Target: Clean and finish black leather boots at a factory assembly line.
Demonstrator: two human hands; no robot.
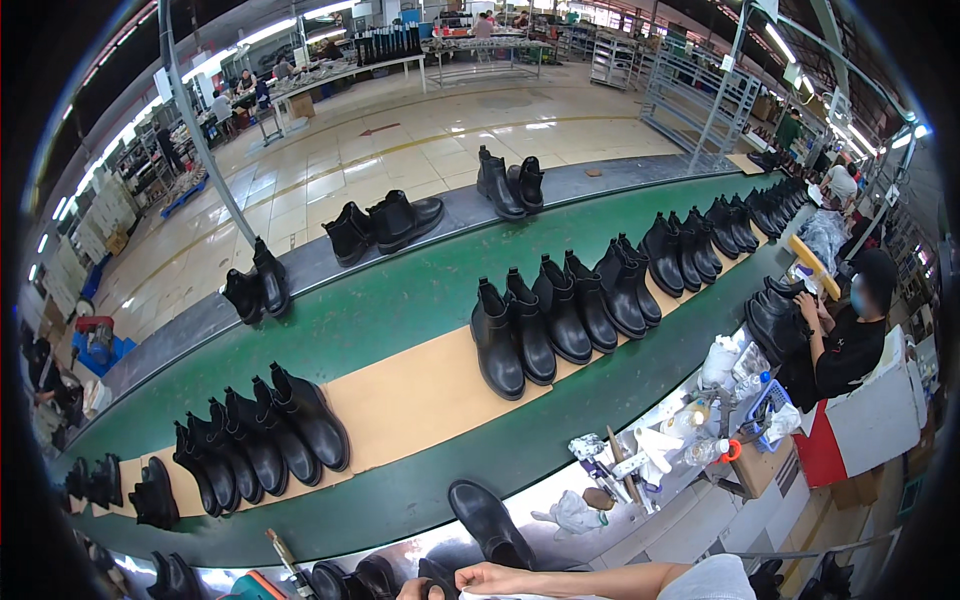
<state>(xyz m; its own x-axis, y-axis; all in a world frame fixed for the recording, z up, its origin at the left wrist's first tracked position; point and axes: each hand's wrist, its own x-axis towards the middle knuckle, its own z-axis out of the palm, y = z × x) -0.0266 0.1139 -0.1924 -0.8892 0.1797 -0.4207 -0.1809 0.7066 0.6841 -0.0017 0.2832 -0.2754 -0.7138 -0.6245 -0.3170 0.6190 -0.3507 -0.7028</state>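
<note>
At the bottom edge, a black boot (440,574) shows only in part, between my two hands. My left hand (414,590) is mostly cut off by the frame; its visible fingers curl against the boot. Reaching in from the lower right, my right hand (492,579) has its fingers closed at the boot's edge. Whatever they pinch is hidden. Just beyond my hands, another black boot (490,522) lies tilted on the metal bench ledge (560,497). More dark footwear (350,580) sits left of my left hand.
A green conveyor (400,300) carries rows of black ankle boots (570,305) on tan cardboard (400,400). Bottles, tools and crumpled cloths (570,512) crowd the ledge to the right, near a blue basket (770,410). A masked co-worker (850,340) handles boots at the right.
</note>
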